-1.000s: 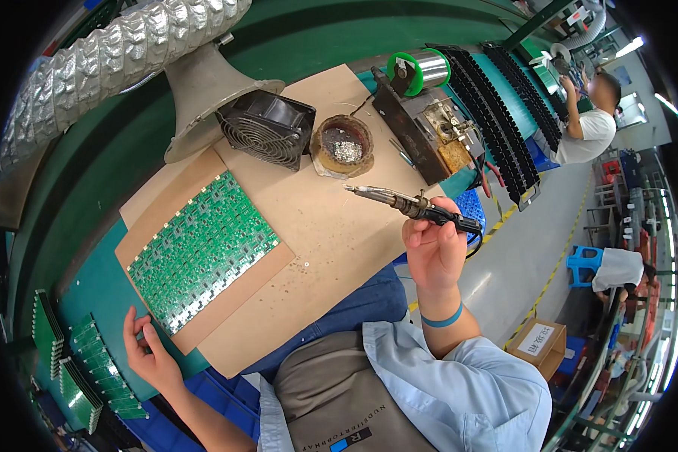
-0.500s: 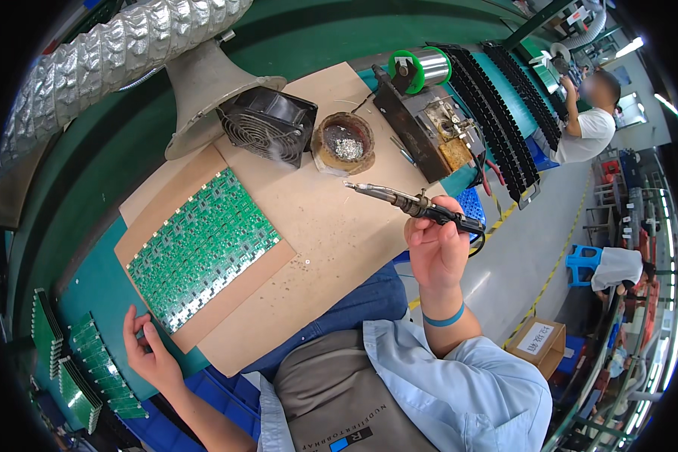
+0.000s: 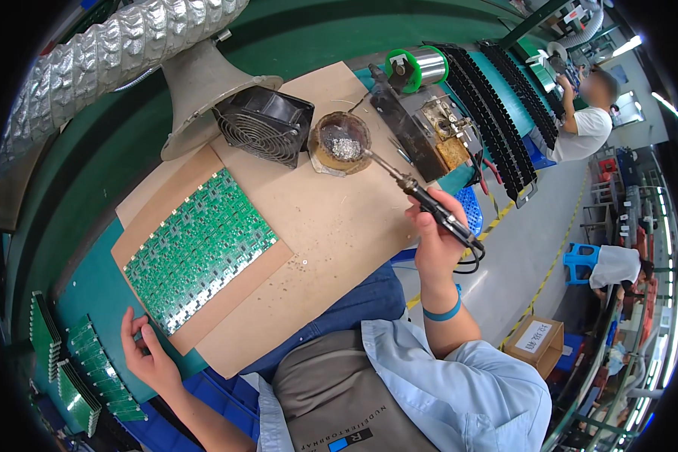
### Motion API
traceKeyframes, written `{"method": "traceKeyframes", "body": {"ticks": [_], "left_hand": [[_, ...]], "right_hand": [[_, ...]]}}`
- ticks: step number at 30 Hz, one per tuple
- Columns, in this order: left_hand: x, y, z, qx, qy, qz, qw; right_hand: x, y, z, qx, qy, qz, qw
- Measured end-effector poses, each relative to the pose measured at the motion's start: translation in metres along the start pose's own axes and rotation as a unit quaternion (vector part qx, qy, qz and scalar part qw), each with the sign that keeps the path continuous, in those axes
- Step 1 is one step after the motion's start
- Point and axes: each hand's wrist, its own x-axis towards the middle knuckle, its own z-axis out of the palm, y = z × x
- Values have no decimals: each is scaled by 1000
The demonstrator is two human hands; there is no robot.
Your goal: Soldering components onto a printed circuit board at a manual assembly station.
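Observation:
In my right hand [image 3: 438, 235] is a soldering iron [image 3: 422, 197], its black handle between thumb and fingers. The iron's tip reaches the right rim of a round, browned pot [image 3: 316, 151] that holds silvery metal bits; whether it touches cannot be made out. My left hand [image 3: 149, 352] is empty, fingers apart and slightly curled, near the lower left corner of the green circuit board panel [image 3: 202, 248]. That panel lies flat on brown cardboard [image 3: 273, 265].
Behind the panel stand a black fan [image 3: 267, 124] and a grey funnel hood [image 3: 192, 90] on a silver duct [image 3: 113, 53]. At the back right are a solder spool [image 3: 432, 66] and an iron stand [image 3: 448, 132]. More circuit boards [image 3: 105, 369] lie left. A co-worker [image 3: 589, 124] sits far right.
My right hand has swung the soldering iron so its tip moved from in front of the pot up to the pot's rim. The left hand stays put.

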Motion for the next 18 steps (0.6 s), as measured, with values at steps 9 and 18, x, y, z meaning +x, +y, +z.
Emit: {"method": "traceKeyframes", "body": {"ticks": [9,18], "left_hand": [[-1,2,-2,4,-18,-24,1000],[-2,-1,-1,2,-16,-19,1000]], "right_hand": [[5,-11,-7,257,-65,86,960],[3,-18,-9,340,-130,114,924]]}}
